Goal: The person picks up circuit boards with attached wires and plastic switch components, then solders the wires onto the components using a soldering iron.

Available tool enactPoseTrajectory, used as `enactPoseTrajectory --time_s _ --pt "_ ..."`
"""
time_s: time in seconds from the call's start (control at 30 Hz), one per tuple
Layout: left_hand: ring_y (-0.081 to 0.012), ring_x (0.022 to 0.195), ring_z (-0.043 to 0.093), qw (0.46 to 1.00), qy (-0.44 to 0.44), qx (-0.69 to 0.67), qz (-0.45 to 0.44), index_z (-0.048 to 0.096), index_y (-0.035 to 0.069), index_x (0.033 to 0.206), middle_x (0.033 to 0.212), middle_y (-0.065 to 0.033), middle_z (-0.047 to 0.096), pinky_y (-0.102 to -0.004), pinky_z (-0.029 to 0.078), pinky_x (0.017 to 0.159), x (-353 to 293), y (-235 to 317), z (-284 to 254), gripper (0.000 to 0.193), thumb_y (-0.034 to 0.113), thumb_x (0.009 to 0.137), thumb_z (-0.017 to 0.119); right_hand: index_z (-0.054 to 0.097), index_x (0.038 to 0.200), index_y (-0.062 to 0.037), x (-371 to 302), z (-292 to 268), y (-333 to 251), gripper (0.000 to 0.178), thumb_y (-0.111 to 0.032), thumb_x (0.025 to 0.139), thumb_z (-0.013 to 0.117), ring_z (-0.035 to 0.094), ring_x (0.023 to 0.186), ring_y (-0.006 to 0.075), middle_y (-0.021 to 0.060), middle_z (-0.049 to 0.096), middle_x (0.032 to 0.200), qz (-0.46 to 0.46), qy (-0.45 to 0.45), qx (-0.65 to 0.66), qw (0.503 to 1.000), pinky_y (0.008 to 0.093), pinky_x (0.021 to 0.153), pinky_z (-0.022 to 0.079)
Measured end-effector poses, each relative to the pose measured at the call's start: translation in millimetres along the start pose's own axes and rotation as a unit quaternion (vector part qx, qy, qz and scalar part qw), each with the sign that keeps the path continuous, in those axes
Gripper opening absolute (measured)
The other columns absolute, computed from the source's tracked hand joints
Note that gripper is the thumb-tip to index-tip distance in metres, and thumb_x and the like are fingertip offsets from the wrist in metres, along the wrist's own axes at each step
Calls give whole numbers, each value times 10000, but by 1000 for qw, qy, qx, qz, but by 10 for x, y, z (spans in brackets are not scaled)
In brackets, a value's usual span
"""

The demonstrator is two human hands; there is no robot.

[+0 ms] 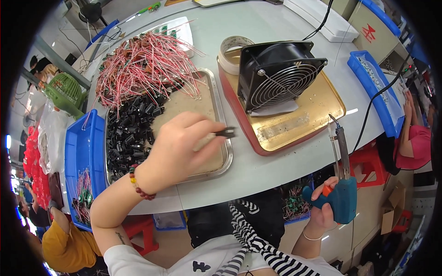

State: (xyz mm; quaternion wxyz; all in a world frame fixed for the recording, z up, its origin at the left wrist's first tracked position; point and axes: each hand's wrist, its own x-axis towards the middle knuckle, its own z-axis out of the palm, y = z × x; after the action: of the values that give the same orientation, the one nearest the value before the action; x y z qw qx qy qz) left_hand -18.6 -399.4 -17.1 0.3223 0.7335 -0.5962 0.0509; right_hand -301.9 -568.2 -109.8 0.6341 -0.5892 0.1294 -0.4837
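Observation:
My left hand [182, 145], fingers pinched, holds a small black plastic part [225, 132] over the right rim of a metal tray [225, 158]. The part is slightly blurred. On the tray's left side lies a heap of similar black parts [131, 126]. Behind them rises a big tangle of red and white wires [142, 64] with small green boards among them. At the lower right, my right hand [322, 214] grips a teal soldering gun [344, 200] with a red trigger, its tip pointing up beside the golden tray's front right corner.
A black fan [283, 80] with a round grille stands on a golden tray [317, 126], beside a tape roll [230, 54]. Blue bins [99, 152] flank the table's left edge. A black cable [368, 117] hangs at the right. Other people sit on both sides.

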Motion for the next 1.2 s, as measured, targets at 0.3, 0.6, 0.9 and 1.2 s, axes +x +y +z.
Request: enactPoseTrajectory --time_s 0.3,0.6,0.9,1.2 --pt "-270 709 571 997 -56 -10 57 623 14 775 732 -105 589 -363 475 634 453 250 494 145 134 715 677 456 1122 68 -71 -107 -5 484 -157 722 610 554 630 195 190 458 1051 -12 2 11 1000 224 551 425" --pt "-272 665 555 999 -28 5 22 596 19 766 687 -96 549 -368 461 610 389 306 573 122 108 720 665 460 1120 67 -27 -105 31 478 -167 728 601 552 615 189 189 466 1050 -15 1 9 1000 231 536 425" --pt "-260 728 559 985 -11 160 -60 591 43 776 714 -76 580 -362 428 677 111 -189 -198 112 86 705 666 461 1114 50 -47 -169 15 474 -179 722 596 526 623 172 175 447 1053 -12 10 -10 1000 227 564 409" --pt "-254 925 461 922 -55 360 -134 653 87 838 886 -53 520 -378 366 808 -356 -939 -369 216 165 648 721 459 1123 56 -2 -74 38 490 -185 718 595 524 619 175 175 447 1043 -13 -7 -11 1000 223 556 401"
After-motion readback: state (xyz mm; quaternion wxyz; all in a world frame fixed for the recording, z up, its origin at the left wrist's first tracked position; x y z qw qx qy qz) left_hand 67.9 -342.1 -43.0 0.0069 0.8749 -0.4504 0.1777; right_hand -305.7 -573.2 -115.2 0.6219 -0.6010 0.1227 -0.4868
